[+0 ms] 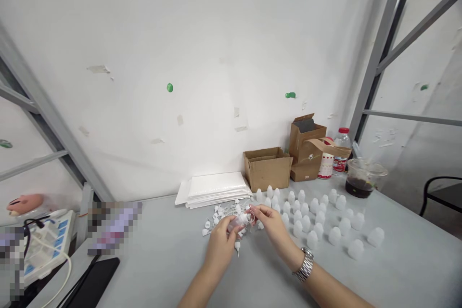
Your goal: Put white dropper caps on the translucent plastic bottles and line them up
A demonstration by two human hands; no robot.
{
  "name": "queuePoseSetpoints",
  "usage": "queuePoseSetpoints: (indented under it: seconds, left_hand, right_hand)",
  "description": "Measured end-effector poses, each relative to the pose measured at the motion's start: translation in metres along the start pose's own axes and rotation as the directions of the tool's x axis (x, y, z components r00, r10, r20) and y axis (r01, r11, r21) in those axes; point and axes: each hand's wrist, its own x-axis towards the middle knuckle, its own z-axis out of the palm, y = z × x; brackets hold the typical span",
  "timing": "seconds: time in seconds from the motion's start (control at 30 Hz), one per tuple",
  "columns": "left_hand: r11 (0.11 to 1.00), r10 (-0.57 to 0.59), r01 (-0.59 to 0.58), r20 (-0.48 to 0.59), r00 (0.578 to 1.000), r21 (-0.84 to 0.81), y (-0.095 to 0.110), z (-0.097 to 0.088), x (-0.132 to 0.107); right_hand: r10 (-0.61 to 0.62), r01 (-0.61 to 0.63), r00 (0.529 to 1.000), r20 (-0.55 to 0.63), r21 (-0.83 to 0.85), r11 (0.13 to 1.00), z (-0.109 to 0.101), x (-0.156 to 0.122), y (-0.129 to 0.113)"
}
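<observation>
Left hand [220, 246] is closed around a small clear plastic bottle [237, 224], held up just above the table. Right hand [271, 231] is pinched at the bottle's top end. Can't tell if its fingertips [252, 211] are on the bottle itself or on a small white piece. A metal watch [306, 264] sits on the right wrist.

The bottle should be light, thin-walled and a bit slippery. Best hold is around the body, with the neck left free. A white pointed tip [237, 248] shows just below the left hand, connection unclear.

Right behind the hands is a loose heap of small white plastic pieces [225, 217], light and easy to scatter. To the right, frosted white plastic bottles [306, 224] stand in loose rows on the grey table [162, 269].

Left of the hands: a black phone [98, 281], a white-and-blue tray [46, 250] and two pixelated patches — unreadable.

Far edge, by the wall: a stack of white sheets [216, 189], an open cardboard box [267, 168], a kraft paper box [306, 147], a red-capped water bottle [342, 151] and a plastic cup of dark liquid [363, 179].
</observation>
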Motion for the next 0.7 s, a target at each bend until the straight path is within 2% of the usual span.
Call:
queuePoseSetpoints:
  seconds: [0.23,0.4,0.57,0.7]
  left_hand:
    - [1.0,0.005,-0.005,0.001,1.0,0.019,0.0005,-0.0012,0.0004]
    - [1.0,-0.011,0.011,0.019,1.0,0.025,0.0002,-0.0014,0.0004]
    - [0.999,-0.02,0.019,0.027,0.999,0.029,-0.0006,-0.0007,0.0011]
    - [1.0,-0.008,0.007,0.016,1.0,0.029,-0.0011,-0.0003,0.0009]
  right_hand:
    - [0.013,-0.013,1.0,0.013,0.022,1.0,0.0005,-0.0007,-0.0022]
    - [0.05,-0.056,0.998,0.041,0.143,0.988,0.0007,-0.0002,0.0018]
    - [0.162,-0.212,0.975,0.155,0.404,0.89,0.0039,-0.0024,0.0021]
    - [0.193,-0.269,0.961,0.2,0.489,0.83,0.0056,-0.0038,0.0006]
